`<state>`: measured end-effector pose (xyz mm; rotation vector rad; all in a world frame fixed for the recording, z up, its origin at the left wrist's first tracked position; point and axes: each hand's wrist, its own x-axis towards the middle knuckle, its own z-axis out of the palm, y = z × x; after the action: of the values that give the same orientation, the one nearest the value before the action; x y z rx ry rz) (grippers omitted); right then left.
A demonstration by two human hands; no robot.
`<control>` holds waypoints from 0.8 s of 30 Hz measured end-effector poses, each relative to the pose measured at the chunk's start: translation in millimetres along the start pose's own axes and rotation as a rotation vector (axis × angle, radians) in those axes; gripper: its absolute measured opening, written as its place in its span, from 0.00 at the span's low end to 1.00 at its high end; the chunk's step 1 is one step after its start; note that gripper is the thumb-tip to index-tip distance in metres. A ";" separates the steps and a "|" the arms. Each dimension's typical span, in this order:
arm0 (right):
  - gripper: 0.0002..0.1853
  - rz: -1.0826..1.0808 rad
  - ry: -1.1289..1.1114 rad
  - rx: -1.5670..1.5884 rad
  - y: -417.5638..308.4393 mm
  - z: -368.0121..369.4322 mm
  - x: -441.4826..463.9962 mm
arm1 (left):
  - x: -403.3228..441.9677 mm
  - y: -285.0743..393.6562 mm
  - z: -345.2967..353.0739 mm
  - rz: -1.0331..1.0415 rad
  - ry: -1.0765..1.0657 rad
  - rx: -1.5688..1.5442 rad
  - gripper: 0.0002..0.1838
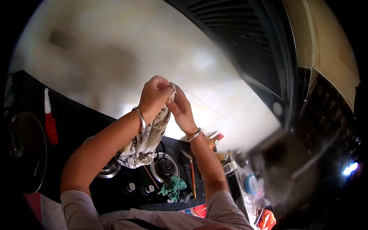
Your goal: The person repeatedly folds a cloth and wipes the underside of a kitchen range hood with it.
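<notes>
My left hand (pixel 155 96) is closed, its fingers pinching the top end of a white cloth (pixel 147 140) with a dark print. My right hand (pixel 181 114) grips the same bunched end from the other side, thumb and fingers pressed together. Below both hands the cloth hangs down in folds over the black gas stove (pixel 126 195), and its lower edge looks gathered. Part of it lies behind my left forearm. Each wrist carries a silver bangle.
A green rag (pixel 173 188) and a grey scouring pad (pixel 185 197) lie near the stove knobs. Right of the burner (pixel 165 167) lies a wooden-handled turner (pixel 192 178). At left stand a red bottle (pixel 51 128) and a dark round lid (pixel 27 153). The range hood (pixel 245 46) slopes overhead.
</notes>
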<state>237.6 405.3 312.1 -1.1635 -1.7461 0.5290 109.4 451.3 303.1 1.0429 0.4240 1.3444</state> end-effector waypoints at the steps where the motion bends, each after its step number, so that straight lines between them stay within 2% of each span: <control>1: 0.24 -0.061 0.006 -0.025 2.6 0.6 1.6 | 3.5 -2.8 1.9 0.049 -0.008 0.042 0.06; 4: 0.20 -0.099 0.235 -0.262 2.4 -3.8 9.4 | 8.6 -6.2 12.2 0.164 -0.039 0.108 0.08; 7: 0.17 -0.163 0.475 -0.586 -20.8 -21.1 25.8 | -6.1 9.8 15.5 0.680 0.186 0.619 0.10; 8: 0.14 -0.285 0.568 -0.533 -31.0 -25.3 33.8 | -13.3 15.8 13.9 0.602 0.118 0.566 0.13; 9: 0.12 -0.407 0.657 -0.476 -41.0 -29.3 43.0 | -22.0 19.8 13.3 0.636 0.111 0.607 0.13; 11: 0.08 -0.676 0.758 -0.689 -64.8 -42.7 60.9 | -43.3 24.0 13.1 0.700 0.098 0.686 0.15; 12: 0.08 -0.762 0.779 -0.733 -74.4 -49.3 69.1 | -53.6 23.5 11.6 0.654 0.019 0.784 0.26; 15: 0.08 -1.044 0.799 -0.902 -108.2 -58.1 88.0 | -73.7 17.4 16.9 0.606 -0.004 0.904 0.40; 16: 0.08 -1.107 0.803 -0.951 -114.9 -63.1 93.1 | -73.5 15.0 16.5 0.590 -0.079 0.935 0.49; 20: 0.07 -1.271 0.760 -0.936 -137.2 -69.8 112.2 | -62.6 10.9 19.7 0.594 -0.033 0.901 0.49; 24: 0.05 -1.465 0.785 -1.003 -167.9 -39.9 133.5 | -49.8 18.3 22.7 0.795 0.099 0.754 0.41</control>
<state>178.5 440.6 519.2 -0.2406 -1.5767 -1.5755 104.5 395.0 314.5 1.8998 0.6516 2.0076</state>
